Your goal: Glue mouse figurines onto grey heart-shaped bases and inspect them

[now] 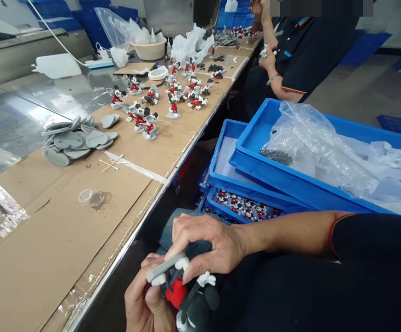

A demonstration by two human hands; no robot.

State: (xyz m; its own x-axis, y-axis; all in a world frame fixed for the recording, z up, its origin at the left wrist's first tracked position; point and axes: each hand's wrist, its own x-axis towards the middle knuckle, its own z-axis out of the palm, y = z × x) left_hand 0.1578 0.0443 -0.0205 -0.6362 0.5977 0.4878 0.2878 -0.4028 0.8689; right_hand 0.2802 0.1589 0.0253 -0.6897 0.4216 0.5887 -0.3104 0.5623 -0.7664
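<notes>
Over my lap, a mouse figurine with red shorts, white shoes and a black head is held head down between both hands. A flat grey base lies against the soles of its shoes. My left hand grips the base and the figurine from the near left side, fingers bent around them. My right hand comes over from the right, its fingers on the base and its thumb by the figurine's leg. Part of the figurine's head is cut off at the bottom edge of the picture.
On the cardboard-covered table lie a pile of grey bases, cotton swabs, a small clear cup and several figurines. Blue crates are stacked at my right, one holding figurines. Another person sits farther along the table.
</notes>
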